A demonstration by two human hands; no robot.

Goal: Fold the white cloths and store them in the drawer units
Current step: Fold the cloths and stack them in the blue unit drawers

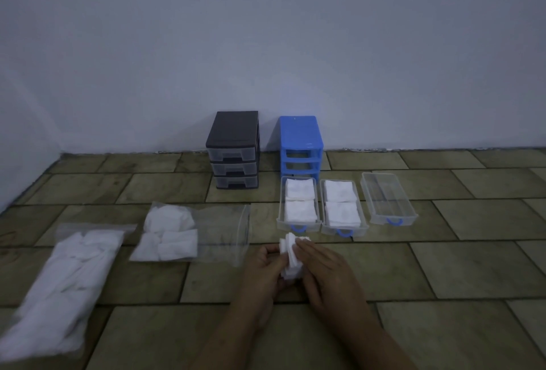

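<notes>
Down on the tiled floor (413,266), black drawer unit (233,149) and blue drawer unit (300,145) stand at the wall, and in front the left hand (263,269) and right hand (323,266) clasp a folded white cloth (289,254) between curled fingers, its top edge poking above the fingertips.

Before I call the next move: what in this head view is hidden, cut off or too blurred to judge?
- Folded white cloth: the left hand and right hand cover most of it; fold count unclear.
- Large clear plastic bag of white cloths: blurred, and cut by the left frame edge.
- Black three-drawer unit: drawers dim; contents unreadable.
- Blue drawer frame: its lowest slot sits behind the clear pulled-out drawer.
</notes>
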